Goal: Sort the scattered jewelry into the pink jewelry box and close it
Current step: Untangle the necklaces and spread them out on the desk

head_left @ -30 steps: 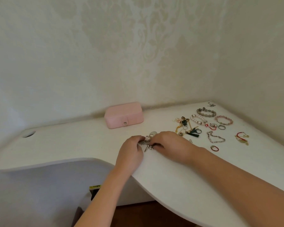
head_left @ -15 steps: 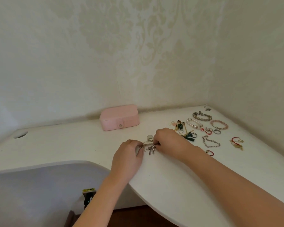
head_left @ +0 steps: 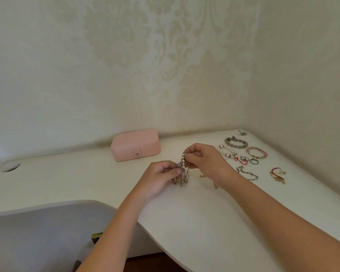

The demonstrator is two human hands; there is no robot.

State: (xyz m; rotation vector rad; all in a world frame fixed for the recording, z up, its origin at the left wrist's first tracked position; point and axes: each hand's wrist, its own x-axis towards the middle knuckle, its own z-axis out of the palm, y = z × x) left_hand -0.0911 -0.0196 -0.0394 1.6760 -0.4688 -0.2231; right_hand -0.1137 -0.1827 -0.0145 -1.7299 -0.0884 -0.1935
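Both hands, left [head_left: 161, 176] and right [head_left: 206, 160], pinch a limp, tangle-prone bracelet cluster [head_left: 183, 169] above the worktop [head_left: 67, 183]; best gripped by the bead strand; box [head_left: 135, 144] closed.

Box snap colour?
The snap is silver, set in the front tab of the pink box; head view.

Jewelry tangle [head_left: 183, 172] partly hidden by left hand [head_left: 158, 178]; corner trinket [head_left: 242, 132] too small.
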